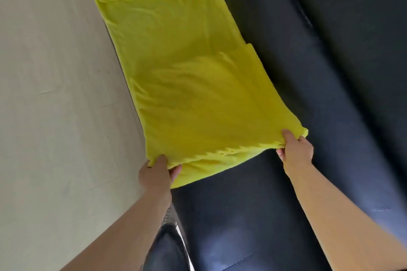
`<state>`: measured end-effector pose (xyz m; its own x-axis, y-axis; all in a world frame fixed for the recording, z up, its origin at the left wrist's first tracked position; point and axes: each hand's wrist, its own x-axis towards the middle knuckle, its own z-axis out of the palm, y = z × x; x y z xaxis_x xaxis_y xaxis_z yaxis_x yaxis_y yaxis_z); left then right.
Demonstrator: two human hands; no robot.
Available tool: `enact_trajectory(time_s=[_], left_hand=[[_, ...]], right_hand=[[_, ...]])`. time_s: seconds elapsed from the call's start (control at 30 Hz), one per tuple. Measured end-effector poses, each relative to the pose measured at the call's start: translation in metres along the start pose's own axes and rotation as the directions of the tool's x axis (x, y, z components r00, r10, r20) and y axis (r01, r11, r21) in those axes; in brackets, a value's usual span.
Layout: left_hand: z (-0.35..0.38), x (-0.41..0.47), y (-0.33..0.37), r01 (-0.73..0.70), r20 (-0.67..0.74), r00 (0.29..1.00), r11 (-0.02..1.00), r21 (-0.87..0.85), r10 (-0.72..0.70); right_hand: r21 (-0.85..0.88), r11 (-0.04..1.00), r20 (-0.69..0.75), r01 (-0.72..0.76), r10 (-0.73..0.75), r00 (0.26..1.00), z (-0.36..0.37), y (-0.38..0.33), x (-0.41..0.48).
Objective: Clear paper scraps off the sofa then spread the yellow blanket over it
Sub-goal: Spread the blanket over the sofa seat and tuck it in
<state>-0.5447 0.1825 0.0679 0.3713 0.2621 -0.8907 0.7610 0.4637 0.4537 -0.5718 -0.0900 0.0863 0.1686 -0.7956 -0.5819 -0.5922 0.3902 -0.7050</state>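
Observation:
The yellow blanket (189, 77) lies stretched along the seat of a dark leather sofa (253, 215), reaching from my hands to the far end. My left hand (157, 174) pinches the blanket's near left corner at the sofa's front edge. At the near right corner, close to the backrest, my right hand (295, 149) grips the blanket. The near edge is lifted slightly and a fold of it hangs beneath. No paper scraps show on the visible seat.
Pale floor (55, 94) runs along the left side of the sofa. The sofa's backrest (352, 72) rises on the right. A bare stretch of seat lies between the blanket and me.

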Motion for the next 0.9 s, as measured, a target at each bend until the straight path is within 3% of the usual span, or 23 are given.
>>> enact_trajectory(time_s=[0.1,0.37,0.77,0.9], left_hand=[[-0.027,-0.018,-0.043,0.098,0.022,0.995,0.994,-0.057,-0.097],[-0.130,-0.093,-0.185,0.138,0.014,0.990,0.988,0.070,-0.139],[-0.210,-0.208,-0.386,0.096,0.013,0.995,0.982,0.164,-0.100],[-0.225,-0.240,-0.433,0.059,0.026,0.997,0.951,0.305,-0.070]], right_hand=[[0.044,0.999,-0.027,-0.011,0.012,1.000,-0.050,0.042,-0.008],[0.053,0.998,-0.059,-0.032,0.035,0.998,-0.207,0.166,-0.044],[-0.036,0.999,-0.068,0.031,-0.033,0.997,-0.415,0.257,-0.038],[-0.047,0.998,-0.092,0.044,-0.048,0.995,-0.479,0.280,-0.031]])
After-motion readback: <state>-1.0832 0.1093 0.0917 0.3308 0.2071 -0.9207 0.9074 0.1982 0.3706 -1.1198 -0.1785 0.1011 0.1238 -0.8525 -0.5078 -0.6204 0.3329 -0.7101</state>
